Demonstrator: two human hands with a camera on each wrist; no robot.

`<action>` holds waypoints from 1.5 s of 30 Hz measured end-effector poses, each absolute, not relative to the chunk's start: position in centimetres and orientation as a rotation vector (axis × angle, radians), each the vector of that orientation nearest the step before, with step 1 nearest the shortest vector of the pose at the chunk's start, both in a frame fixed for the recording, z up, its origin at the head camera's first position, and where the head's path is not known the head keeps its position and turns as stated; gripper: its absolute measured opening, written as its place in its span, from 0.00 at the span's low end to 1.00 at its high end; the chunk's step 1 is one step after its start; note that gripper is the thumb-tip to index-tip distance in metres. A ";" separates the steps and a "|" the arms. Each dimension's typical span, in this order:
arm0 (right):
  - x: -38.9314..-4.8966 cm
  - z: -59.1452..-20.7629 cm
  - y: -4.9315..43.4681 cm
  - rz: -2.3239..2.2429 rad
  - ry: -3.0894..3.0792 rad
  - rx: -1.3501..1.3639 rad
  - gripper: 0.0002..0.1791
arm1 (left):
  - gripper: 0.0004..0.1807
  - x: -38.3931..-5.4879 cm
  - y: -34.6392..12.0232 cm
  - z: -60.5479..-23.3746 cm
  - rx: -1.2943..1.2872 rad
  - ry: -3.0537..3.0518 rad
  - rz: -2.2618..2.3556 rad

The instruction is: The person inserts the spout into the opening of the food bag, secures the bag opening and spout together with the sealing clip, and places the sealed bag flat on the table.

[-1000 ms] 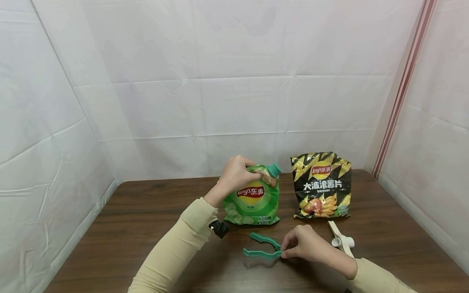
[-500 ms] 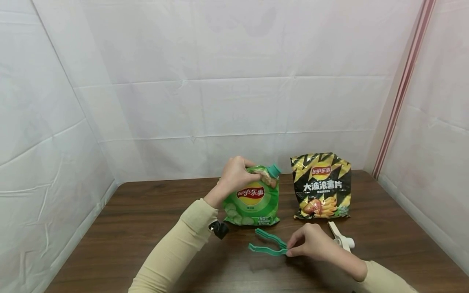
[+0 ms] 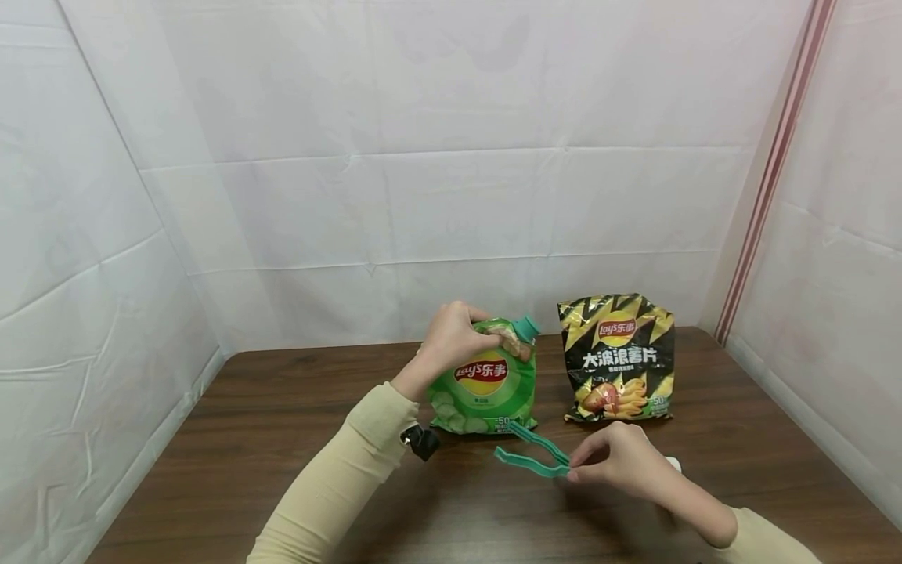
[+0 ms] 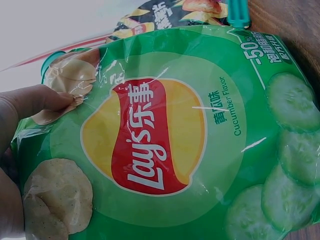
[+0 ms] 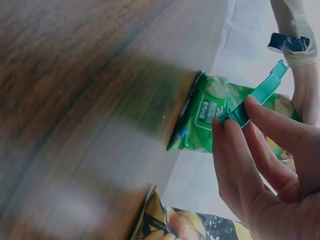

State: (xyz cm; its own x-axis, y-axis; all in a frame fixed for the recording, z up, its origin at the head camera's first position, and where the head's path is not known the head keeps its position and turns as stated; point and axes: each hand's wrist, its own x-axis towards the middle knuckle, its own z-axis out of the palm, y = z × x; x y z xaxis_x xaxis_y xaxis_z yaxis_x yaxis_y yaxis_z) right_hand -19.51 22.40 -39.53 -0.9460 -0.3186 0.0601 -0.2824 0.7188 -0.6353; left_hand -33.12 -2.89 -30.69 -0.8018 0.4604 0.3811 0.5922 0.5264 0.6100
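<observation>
My left hand grips the top of a green Lay's potato chip bag, which stands upright on the table. A teal cap sticks out at the bag's upper right corner. With thumb and fingertips, my right hand pinches a teal bag clip near its joined end. The clip's two long arms spread apart and point left, close in front of the bag's bottom right corner. In the left wrist view, the thumb presses on the bag's front; the other fingers are mostly hidden.
A black and yellow Lay's chip bag stands upright to the right of the green one. A white piece on the brown wooden table is mostly hidden behind my right hand. White sheeting walls the back and sides.
My right hand has moved right and slightly farther away with the teal bag clip, now covering most of the white piece. The left hand and the green bag have stayed in place.
</observation>
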 end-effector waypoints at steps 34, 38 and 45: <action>-19.7 -35.8 24.4 -1.041 3.115 -0.239 0.08 | 0.06 -33.2 -3.0 -30.7 -0.875 -2.593 -1.116; -20.2 -35.8 24.1 -1.070 3.137 -0.218 0.07 | 0.05 -33.1 -3.0 -30.7 -0.872 -2.599 -1.129; -21.1 -35.5 23.6 -1.128 3.163 -0.221 0.05 | 0.08 -33.1 -3.0 -30.7 -0.876 -2.596 -1.155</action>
State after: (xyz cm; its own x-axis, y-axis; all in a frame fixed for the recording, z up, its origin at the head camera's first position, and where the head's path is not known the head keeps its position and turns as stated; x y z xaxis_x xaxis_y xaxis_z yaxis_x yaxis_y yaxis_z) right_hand -21.12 23.56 -35.55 -0.9665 -0.0477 0.2521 -0.1965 0.7695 -0.6077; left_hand -33.11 -2.99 -30.71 -0.8136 0.4457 0.3734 0.5758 0.5282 0.6241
